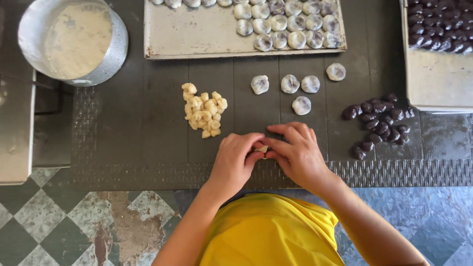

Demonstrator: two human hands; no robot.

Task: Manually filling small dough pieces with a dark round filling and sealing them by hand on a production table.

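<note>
Right at the near edge of the dark work mat, the person's left hand and right hand meet, fingertips pinched together around one small piece of pale and dark dough, only a sliver of it showing between them. Both hands are closed on it.

Just beyond the hands lie five finished balls, round, dusty white with purple showing through (they look floured). Farther back, a flat metal tray holds rows of the same coated balls, filling its right half; the left half is bare metal, so by my judgement there is a good deal left to do.

To the left of the hands sits a heap of small cream-coloured lumps, knobbly and soft-looking. To the right, a loose cluster of glossy dark purple balls lies uncoated, and another tray at the far right carries more of them. A round metal bowl of pale flour stands at the far left. A yellow shirt shows below.
</note>
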